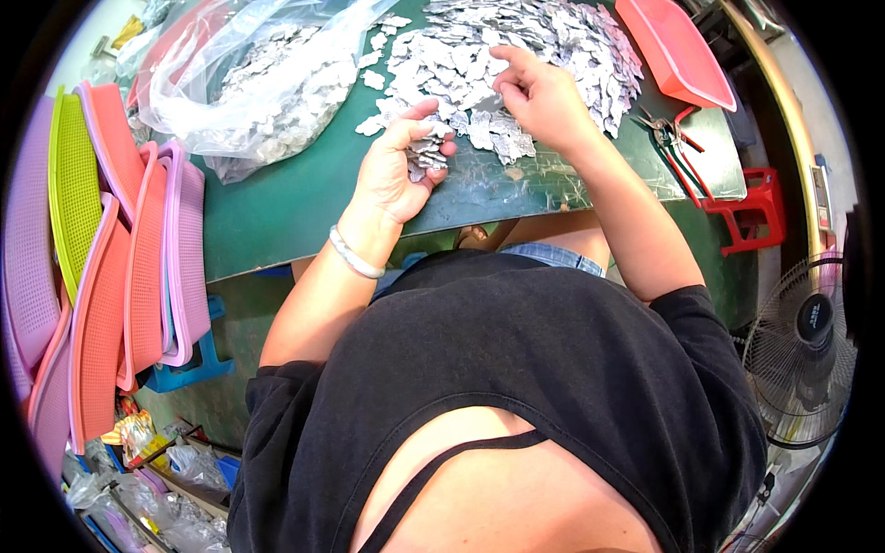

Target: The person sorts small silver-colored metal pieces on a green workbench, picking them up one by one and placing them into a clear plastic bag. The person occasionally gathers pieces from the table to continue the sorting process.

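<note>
My left hand (389,175), with a pale bangle at its wrist, is closed around a stack of small flat silvery metal pieces (425,154), held just above the near part of the green table (277,219). To its right, my right hand (556,109) hovers over the near side of a wide heap of the same pieces (590,51). Its index finger reaches out to the left, apart from the thumb, and the other fingers curl under. I see nothing between them. A few pieces (498,134) lie between the two hands.
A clear plastic bag (267,138) full of pieces stands at the left. Behind the right hand are a pink tray (668,46) and red-handled pliers (678,152). Stacked baskets (101,240) crowd the far left; a red stool (761,207) and a fan (802,341) stand right.
</note>
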Demonstrator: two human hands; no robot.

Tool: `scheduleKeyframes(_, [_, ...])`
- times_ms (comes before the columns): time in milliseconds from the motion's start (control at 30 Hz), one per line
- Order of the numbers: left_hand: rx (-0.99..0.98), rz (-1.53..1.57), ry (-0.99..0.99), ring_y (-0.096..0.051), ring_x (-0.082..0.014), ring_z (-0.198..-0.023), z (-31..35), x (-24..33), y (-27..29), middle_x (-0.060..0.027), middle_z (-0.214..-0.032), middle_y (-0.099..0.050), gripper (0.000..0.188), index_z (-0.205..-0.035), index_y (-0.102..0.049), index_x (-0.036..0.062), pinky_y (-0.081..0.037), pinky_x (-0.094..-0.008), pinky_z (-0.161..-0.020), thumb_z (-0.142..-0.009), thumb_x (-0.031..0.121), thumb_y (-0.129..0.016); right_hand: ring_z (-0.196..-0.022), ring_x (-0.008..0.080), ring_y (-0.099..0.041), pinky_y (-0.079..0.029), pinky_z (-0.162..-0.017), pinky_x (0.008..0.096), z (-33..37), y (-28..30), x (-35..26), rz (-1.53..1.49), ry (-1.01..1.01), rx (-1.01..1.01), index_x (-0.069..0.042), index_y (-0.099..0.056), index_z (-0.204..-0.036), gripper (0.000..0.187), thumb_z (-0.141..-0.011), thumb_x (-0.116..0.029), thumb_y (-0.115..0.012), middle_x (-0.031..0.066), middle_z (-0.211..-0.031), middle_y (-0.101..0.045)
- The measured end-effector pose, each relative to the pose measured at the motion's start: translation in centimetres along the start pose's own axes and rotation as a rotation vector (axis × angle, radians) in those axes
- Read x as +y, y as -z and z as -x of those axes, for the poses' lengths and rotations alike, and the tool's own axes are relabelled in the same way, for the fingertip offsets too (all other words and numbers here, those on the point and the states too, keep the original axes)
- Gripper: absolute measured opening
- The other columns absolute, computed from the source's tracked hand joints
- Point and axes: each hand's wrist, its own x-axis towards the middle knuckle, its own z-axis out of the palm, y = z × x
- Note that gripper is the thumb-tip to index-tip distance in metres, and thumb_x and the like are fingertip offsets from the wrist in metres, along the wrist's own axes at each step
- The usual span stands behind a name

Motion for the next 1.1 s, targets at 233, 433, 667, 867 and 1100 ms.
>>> scheduleKeyframes(233, [0.081, -0.081, 0.009, -0.055, -0.0158, -0.065, 0.0, -0.1, -0.3, -0.0050, -0.077, -0.057, 0.019, -0.099, -0.054, 0.0067, -0.038, -0.0229, -0.045, -0.080, 0.011, -0.054, -0.072, 0.0094, -0.057, -0.045, -0.066, 0.0211, -0.3, 0.6, -0.2, -0.186, -0.148, -0.108, -0.002, -0.051, -0.114, 0.036, -0.077, -0.003, -0.056, 0.0064, -0.080, -0.063])
scheduleKeyframes(433, [0.127, -0.128, -0.049, -0.053, -0.0138, -0.061, 0.2, 0.1, -0.2, -0.0040, -0.072, -0.056, 0.018, -0.097, -0.053, 0.0067, -0.036, -0.0229, -0.046, -0.080, 0.012, -0.052, -0.082, 0.0248, -0.054, -0.043, -0.074, 0.0361, 1.1, 0.3, -2.8, 0.172, 0.263, -0.349, -0.007, -0.050, -0.115, 0.050, -0.067, -0.009, -0.065, 0.0068, -0.081, -0.059])
scheduleKeyframes(667, [0.111, -0.038, -0.017, -0.053, -0.0149, -0.062, 0.5, 0.3, 0.5, -0.0054, -0.074, -0.056, 0.016, -0.095, -0.053, 0.0035, -0.038, -0.0221, -0.044, -0.081, 0.013, -0.052, -0.084, 0.0269, -0.053, -0.043, -0.073, 0.0360, 2.0, -0.8, -2.7, 0.309, 0.391, -0.277, -0.005, -0.049, -0.114, 0.046, -0.069, -0.007, -0.061, 0.0101, -0.083, -0.058])
scheduleKeyframes(867, [0.216, -0.125, -0.035, -0.055, -0.0148, -0.060, 0.6, 0.3, 0.3, -0.0076, -0.074, -0.059, 0.015, -0.090, -0.054, 0.0038, -0.036, -0.0222, -0.045, -0.083, 0.016, -0.052, -0.069, 0.0289, -0.057, -0.047, -0.062, 0.0336, 1.4, -1.4, -1.2, 0.141, 0.193, -0.073, -0.006, -0.057, -0.103, 0.027, -0.076, -0.006, -0.053, 0.0131, -0.074, -0.059])
scheduleKeyframes(1100, [0.172, -0.214, -0.042, -0.055, -0.0136, -0.060, 1.0, 0.4, -0.3, -0.0072, -0.074, -0.058, 0.013, -0.092, -0.053, 0.0047, -0.036, -0.0201, -0.043, -0.083, 0.014, -0.054, -0.076, 0.0096, -0.058, -0.045, -0.068, 0.0227, 0.9, -0.8, -1.2, -0.224, -0.224, -0.219, -0.001, -0.053, -0.111, 0.030, -0.081, -0.006, -0.053, 0.0063, -0.083, -0.064])
